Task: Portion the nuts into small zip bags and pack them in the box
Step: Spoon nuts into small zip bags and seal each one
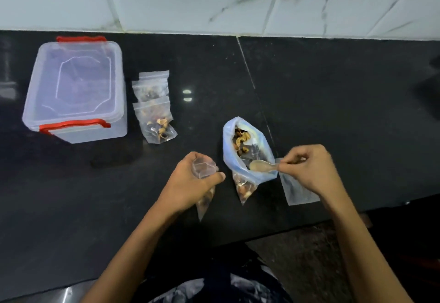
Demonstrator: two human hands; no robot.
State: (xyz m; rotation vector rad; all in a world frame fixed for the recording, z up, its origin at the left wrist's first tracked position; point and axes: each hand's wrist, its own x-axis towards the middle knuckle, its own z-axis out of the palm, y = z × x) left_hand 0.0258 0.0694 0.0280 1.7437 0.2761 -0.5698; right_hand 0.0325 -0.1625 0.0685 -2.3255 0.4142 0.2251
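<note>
I am gripping a small zip bag (205, 184) in my left hand (194, 182), my fingers curled round its neck so that its mouth is standing open at the top and its lower end, with a few nuts in it, is hanging below my fist. My right hand (309, 168) is pinching the handle of a spoon (262, 166), whose bowl is lying at the near rim of the big bag (247, 148) of nuts (241, 142) on the black counter (333, 102). A filled small bag (244, 189) is lying partly under the big bag's near end, and an empty flat bag (297, 190) is lying under my right wrist. Farther left, two filled bags (154, 109) are lying overlapping, just beside the box (76, 88), which is sitting with its lid on and red clasps at the far and near ends.
</note>
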